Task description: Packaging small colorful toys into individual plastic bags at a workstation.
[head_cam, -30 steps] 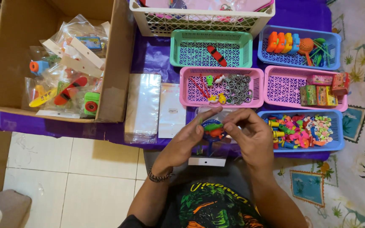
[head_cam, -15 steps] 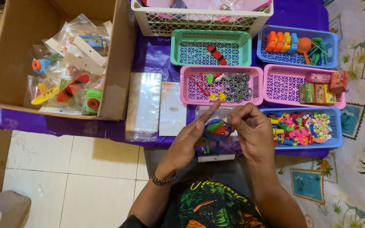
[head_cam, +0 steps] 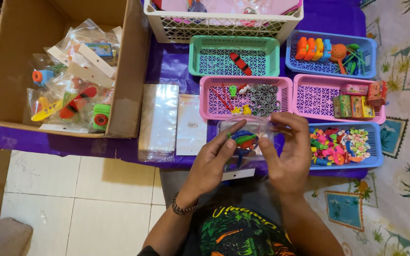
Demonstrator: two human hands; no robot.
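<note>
A worktop draped in purple cloth stands over a pale tiled floor, with a patterned mat off to one side. Take the pink basket of metal rings as the landmark. Just below it, towards the person, both hands hold a clear plastic bag with a small colourful toy inside it. The left hand has its fingers stretched along the bag's lower left side; the right hand pinches the bag's right edge, fingers curled. The hands sit close together on either side of the bag, both clamped on it. The bag's long axis seems to run left to right between them, though its clear film makes the edges hard to trace. A white card hangs at the bag's lower edge.

Above the pink basket sits a green basket with one red-and-black piece. Right of the pink basket is a second pink basket with small printed boxes; below that, a blue basket of mixed small toys. Further up right, another blue basket holds bright plastic toys. Left of the pink basket lie a stack of clear bags and a white sheet; further left, a cardboard box of bagged toys
</note>
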